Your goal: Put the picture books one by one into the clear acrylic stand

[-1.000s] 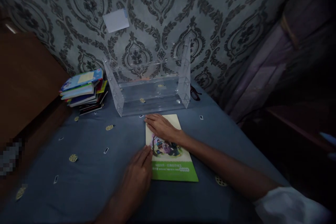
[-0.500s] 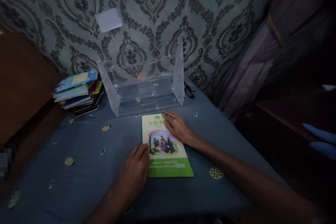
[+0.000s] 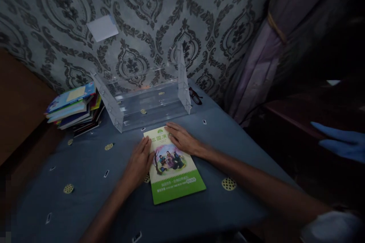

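Note:
A book (image 3: 171, 163) with a pale cover, a painted group of figures and a green lower band lies closed on the blue tablecloth, slightly turned. My left hand (image 3: 139, 161) rests along its upper left edge, fingers stretched out and thumb touching the side of the cover. Flat across the upper right of the cover lies my right hand (image 3: 184, 139), its fingers extended and hiding part of the title. Just beyond the book stands a clear acrylic rack (image 3: 114, 112) with ridged side panels.
A stack of books (image 3: 75, 104) sits at the left, beside a brown wooden panel (image 3: 23, 102). Glasses (image 3: 195, 97) lie right of the rack. Patterned wallpaper with a white card (image 3: 102, 28) rises behind. A tied curtain (image 3: 256, 64) hangs at the right, above a blue object (image 3: 342, 140).
My left hand has slid up along the book's left edge, and its fingers are straighter. The book has turned a little on the cloth. My right hand stays near its top right; the view has shifted.

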Motion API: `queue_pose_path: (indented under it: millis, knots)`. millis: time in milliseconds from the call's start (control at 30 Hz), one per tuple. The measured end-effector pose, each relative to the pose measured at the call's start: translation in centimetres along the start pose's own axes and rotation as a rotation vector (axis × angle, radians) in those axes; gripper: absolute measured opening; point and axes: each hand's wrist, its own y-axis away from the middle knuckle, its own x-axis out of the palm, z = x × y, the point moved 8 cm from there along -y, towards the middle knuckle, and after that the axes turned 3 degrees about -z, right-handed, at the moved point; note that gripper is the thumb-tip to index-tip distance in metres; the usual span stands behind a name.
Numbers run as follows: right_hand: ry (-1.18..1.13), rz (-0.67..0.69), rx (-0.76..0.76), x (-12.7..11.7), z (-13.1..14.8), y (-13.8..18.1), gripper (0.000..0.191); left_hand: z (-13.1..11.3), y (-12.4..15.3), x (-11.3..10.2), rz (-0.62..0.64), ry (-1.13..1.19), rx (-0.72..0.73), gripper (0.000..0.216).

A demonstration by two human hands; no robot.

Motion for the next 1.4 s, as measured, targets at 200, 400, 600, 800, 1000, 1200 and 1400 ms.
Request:
queue_pose_path:
  millis: [200, 400, 600, 800, 1000, 1200, 1400]
  knots:
    - [0.013, -0.02, 0.026, 0.0, -0.1, 0.7, 0.045, -0.1, -2.2, 0.8, 0.027, -0.061, 0.017, 0.045]
    - [0.054, -0.043, 0.099, 0.0, 0.1, 1.4, 0.043, -1.6, -4.3, 1.2, 0.043, -0.088, 0.067, 0.041]
    - [0.09, -0.052, 0.118, -0.5, 1.0, 2.5, 0.045, -3.7, -6.4, 2.4, 0.027, -0.004, 0.163, 0.041]
    - [0.043, -0.089, 0.094, -1.2, 1.9, 4.0, 0.051, -5.0, -8.4, 4.2, 0.084, 0.036, 0.26, 0.046]
    - [0.085, -0.071, 0.124, -1.9, 3.0, 5.1, 0.048, -5.2, -9.3, 4.7, 0.122, 0.08, 0.286, 0.046]
    - [0.072, -0.086, 0.124, -2.6, 4.2, 6.8, 0.046, -6.0, -8.3, 4.3, 0.124, 0.098, 0.325, 0.044]
    - [0.062, -0.087, 0.12, -3.1, 5.3, 8.8, 0.047, -8.0, -5.9, 3.5, 0.139, 0.119, 0.366, 0.043]
